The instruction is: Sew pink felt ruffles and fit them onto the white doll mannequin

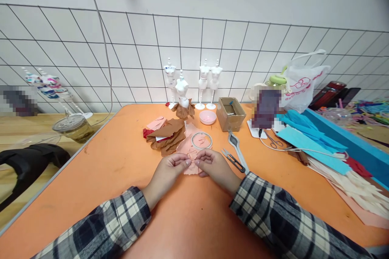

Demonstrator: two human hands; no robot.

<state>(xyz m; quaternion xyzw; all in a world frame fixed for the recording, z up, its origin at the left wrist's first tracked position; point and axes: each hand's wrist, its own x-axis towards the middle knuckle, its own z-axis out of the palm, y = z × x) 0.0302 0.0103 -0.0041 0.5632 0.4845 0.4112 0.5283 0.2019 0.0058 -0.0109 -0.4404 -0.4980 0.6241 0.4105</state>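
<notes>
My left hand (pixel 170 169) and my right hand (pixel 212 164) meet at the middle of the orange table (pixel 121 162). Both have their fingers pinched together on a small pink piece of fabric or paper (pixel 191 166) that lies between them. Just beyond my fingertips a clear round tape roll (pixel 201 140) rests on more of the pink material. A pile of brown and red cut pieces (pixel 165 133) lies to the left of it. Small thread snips (pixel 233 160) lie right of my right hand.
Several white mini mannequins (pixel 182 89) stand at the table's back by the wire grid, one in a brown skirt. A pink bowl (pixel 208 117), cardboard box (pixel 231 114), phone on a stand (pixel 266 109), blue sheets (pixel 306 137) and a plastic bag (pixel 300 81) sit right. A jar (pixel 73 127) stands left.
</notes>
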